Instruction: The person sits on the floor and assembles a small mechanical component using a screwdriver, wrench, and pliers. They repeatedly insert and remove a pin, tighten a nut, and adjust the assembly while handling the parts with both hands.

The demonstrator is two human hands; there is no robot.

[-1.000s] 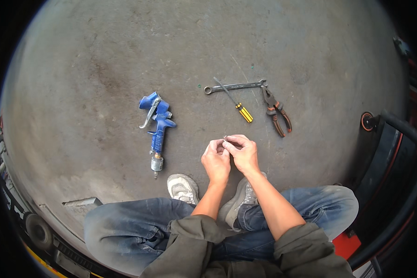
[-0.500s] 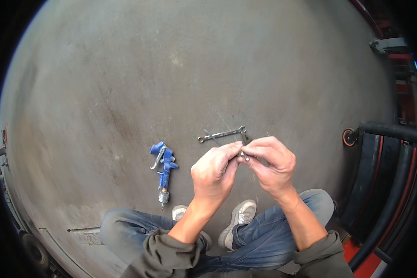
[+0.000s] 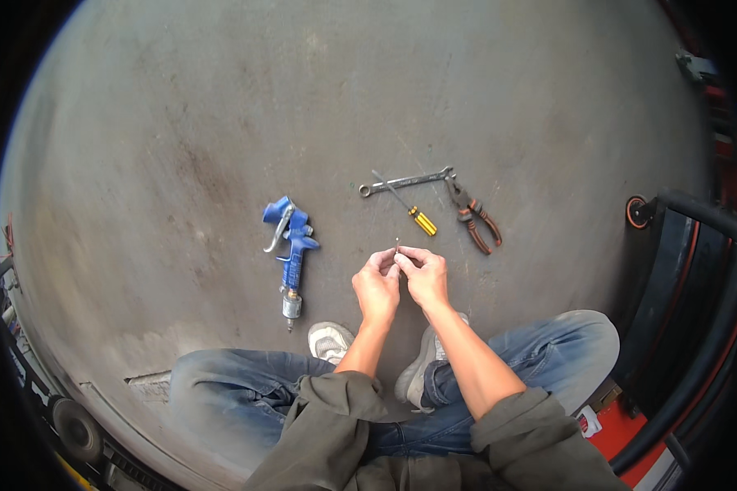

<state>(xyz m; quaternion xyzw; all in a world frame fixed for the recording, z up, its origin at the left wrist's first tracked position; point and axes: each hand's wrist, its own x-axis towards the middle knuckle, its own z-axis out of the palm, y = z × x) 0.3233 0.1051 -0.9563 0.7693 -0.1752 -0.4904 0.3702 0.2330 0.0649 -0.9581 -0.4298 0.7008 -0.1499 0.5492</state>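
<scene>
My left hand (image 3: 377,286) and my right hand (image 3: 423,277) meet fingertip to fingertip above the floor. Pinched between them is a small thin metal part (image 3: 397,243), whose narrow tip sticks up past the fingers; the rest of it is hidden. Just beyond my hands lies a screwdriver (image 3: 422,221) with a yellow and black handle, its shaft crossing a combination wrench (image 3: 405,182). Pliers (image 3: 472,216) with black and orange handles lie to the right, jaws near the wrench's end. A blue spray gun (image 3: 293,254) with a silver trigger rests on its side to the left.
My bent legs in jeans (image 3: 532,356) flank the work spot on the grey floor (image 3: 221,123). At the right stands a dark frame with a caster wheel (image 3: 639,211). A dark wheel (image 3: 77,428) shows at the lower left rim.
Both hands have drawn down and moved slightly left, still pinching together. The screwdriver handle and the pliers, largely covered before, now show. The view has shifted a little.
</scene>
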